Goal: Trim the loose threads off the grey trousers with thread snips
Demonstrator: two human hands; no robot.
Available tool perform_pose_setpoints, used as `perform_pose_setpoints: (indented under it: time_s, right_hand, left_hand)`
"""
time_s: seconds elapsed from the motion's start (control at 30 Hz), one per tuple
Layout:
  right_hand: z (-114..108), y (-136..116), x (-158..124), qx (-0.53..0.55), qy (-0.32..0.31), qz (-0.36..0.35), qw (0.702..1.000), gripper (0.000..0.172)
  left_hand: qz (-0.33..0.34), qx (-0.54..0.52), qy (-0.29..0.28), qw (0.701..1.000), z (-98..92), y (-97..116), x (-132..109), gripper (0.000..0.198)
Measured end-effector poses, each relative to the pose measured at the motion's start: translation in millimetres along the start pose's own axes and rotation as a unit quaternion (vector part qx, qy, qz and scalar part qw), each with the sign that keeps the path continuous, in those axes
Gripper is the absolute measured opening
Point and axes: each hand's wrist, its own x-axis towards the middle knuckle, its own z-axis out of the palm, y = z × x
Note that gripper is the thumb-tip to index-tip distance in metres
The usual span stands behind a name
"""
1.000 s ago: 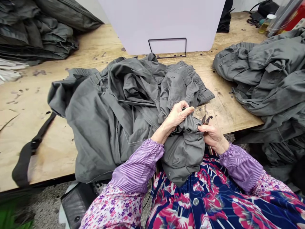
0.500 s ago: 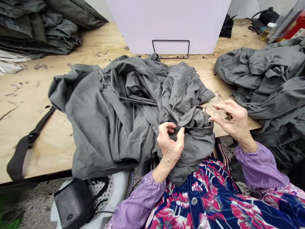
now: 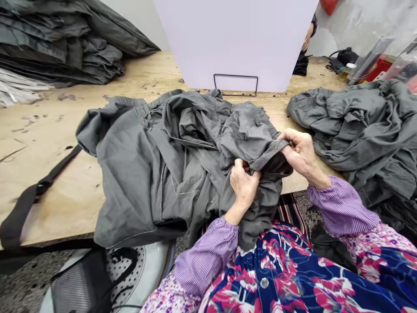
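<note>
Dark grey trousers (image 3: 130,174) with an elastic waistband and pale seam stitching lie crumpled across the table, part of them hanging over the front edge toward my lap. My left hand (image 3: 244,182) is closed on a fold of the cloth, thumb against bent fingers. To its right, my right hand (image 3: 299,152) pinches the edge of the same garment and holds it raised, so the hem stretches between both hands. Its fingertips are partly hidden behind the cloth.
More grey garments lie heaped on the right (image 3: 361,126) and stacked at the back left (image 3: 58,43). A white board (image 3: 234,43) stands behind a black wire frame (image 3: 236,76). A black strap (image 3: 55,171) crosses the wooden table (image 3: 65,204). A small bottle (image 3: 347,71) stands far right. Another person's hand (image 3: 306,39) shows behind the board.
Both hands were apart from the cloth with fingers parted; now each grips it. The right hand has moved left onto the garment's edge and lifted it. The view has shifted slightly.
</note>
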Motion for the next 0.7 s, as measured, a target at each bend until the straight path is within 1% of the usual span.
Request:
perform_pose_setpoints:
  time_s: [0.07, 0.1, 0.13, 0.17, 0.2, 0.23, 0.27, 0.3, 0.33, 0.37, 0.4, 0.47, 0.5, 0.57, 0.6, 0.63, 0.67, 0.7]
  right_hand:
    - [-10, -7, -3, 0.008, 0.068, 0.009, 0.998, 0.011]
    - [-13, -7, -5, 0.013, 0.088, 0.016, 0.996, 0.009]
    - [-14, -6, -9, 0.019, 0.091, 0.021, 0.995, 0.005]
    - [-13, -4, -13, 0.023, 0.076, 0.020, 0.997, 0.005]
    - [-12, -2, -17, 0.024, 0.047, 0.011, 0.999, 0.012]
    - [-9, 0, -20, 0.021, 0.010, -0.006, 1.000, 0.017]
    - [-6, 2, -23, 0.016, -0.024, -0.021, 0.999, 0.019]
    - [-3, 2, -26, 0.010, -0.046, -0.029, 0.998, 0.017]
    - [0, 1, -27, 0.010, -0.053, -0.027, 0.998, 0.012]
    - [3, -2, -28, 0.017, -0.047, -0.015, 0.999, 0.012]
    - [5, -6, -28, 0.031, -0.037, 0.004, 0.999, 0.018]
    - [7, -15, -27, 0.065, -0.028, 0.040, 0.997, 0.028]
    - [6, -20, -26, 0.077, -0.029, 0.046, 0.996, 0.031]
    - [3, -27, -23, 0.077, -0.016, 0.043, 0.996, 0.036]
    - [1, -28, -20, 0.065, 0.001, 0.038, 0.997, 0.039]
    - [-2, -29, -17, 0.050, 0.023, 0.032, 0.998, 0.042]
    - [-3, -27, -13, 0.034, 0.044, 0.026, 0.998, 0.044]
    - [-5, -24, -9, 0.020, 0.062, 0.024, 0.998, 0.046]
  left_hand:
    - [0.060, 0.033, 0.045, 0.997, -11.4, 4, 18, 0.014]
    - [0.089, 0.039, 0.075, 0.992, -19.3, 6, 26, 0.010]
    - [0.109, 0.028, 0.099, 0.989, -27.6, 9, 31, 0.008]
    - [0.115, -0.004, 0.112, 0.987, -35.6, 13, 35, 0.009]
    - [0.112, -0.051, 0.116, 0.986, -42.5, 16, 36, 0.010]
    - [0.099, -0.104, 0.110, 0.983, -47.7, 19, 35, 0.012]
    - [0.083, -0.154, 0.095, 0.980, -51.1, 23, 31, 0.012]
    - [0.067, -0.194, 0.073, 0.976, -52.5, 26, 27, 0.012]
    - [0.052, -0.221, 0.050, 0.973, -52.1, 28, 22, 0.012]
    - [0.039, -0.235, 0.032, 0.971, -50.5, 31, 17, 0.014]
    - [0.027, -0.239, 0.018, 0.970, -48.1, 32, 12, 0.019]
    - [0.004, -0.226, 0.012, 0.974, -42.8, 34, 8, 0.026]
    - [-0.001, -0.214, 0.016, 0.977, -40.7, 33, 8, 0.023]
    - [0.006, -0.190, 0.007, 0.982, -38.8, 31, 10, 0.010]
    - [0.015, -0.189, -0.009, 0.982, -39.1, 30, 11, 0.007]
    - [0.023, -0.202, -0.035, 0.979, -40.0, 28, 12, 0.008]
    - [0.024, -0.229, -0.069, 0.971, -41.3, 26, 13, 0.009]
    - [0.013, -0.272, -0.110, 0.956, -43.1, 24, 13, 0.009]
